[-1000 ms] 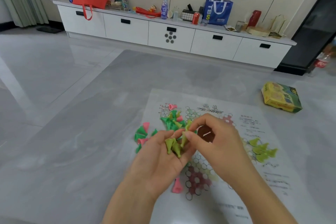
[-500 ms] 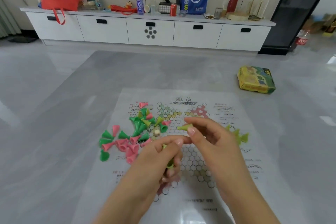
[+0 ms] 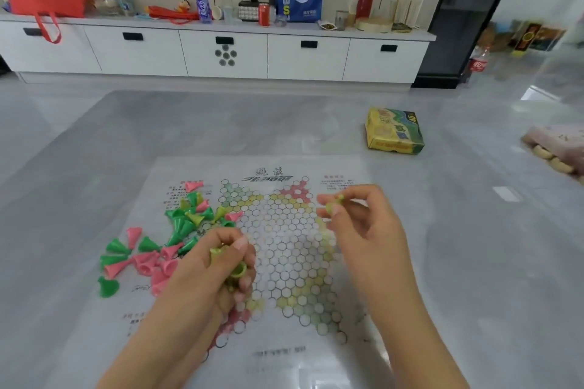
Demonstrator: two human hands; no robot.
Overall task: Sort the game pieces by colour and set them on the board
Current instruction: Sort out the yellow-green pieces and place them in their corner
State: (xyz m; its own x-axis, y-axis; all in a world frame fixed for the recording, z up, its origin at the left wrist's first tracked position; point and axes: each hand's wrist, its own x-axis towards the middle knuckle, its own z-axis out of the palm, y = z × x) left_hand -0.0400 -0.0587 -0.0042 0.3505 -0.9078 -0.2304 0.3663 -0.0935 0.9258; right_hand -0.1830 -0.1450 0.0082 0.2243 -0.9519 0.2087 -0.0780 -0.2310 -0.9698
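I see my left hand (image 3: 218,265) curled over the near left part of the paper board (image 3: 284,246), its fingers wrapped round a small bunch of yellow-green pieces (image 3: 229,265); one cone sticks out under the thumb and an open round base shows between the fingers lower down. My right hand (image 3: 363,224) hangs over the board's far right side, thumb and forefinger pinching a single yellow-green piece (image 3: 335,204), with the other fingers loosely bent beneath it. Between the two sets of fingertips lies the bare hexagon grid of the board, with nothing standing on it that I can see. Just beyond and to the left of my left fingers sits the unsorted pile (image 3: 189,221), dark green, pink and a few yellow-green cones mixed and tipped over, partly on the board's printed margin and partly on the grey floor (image 3: 94,151). More pink pieces (image 3: 148,262) and green pieces (image 3: 110,262) lie scattered just left of my left knuckles. Well beyond my right fingertips a yellow and green box (image 3: 395,131) rests on the floor.
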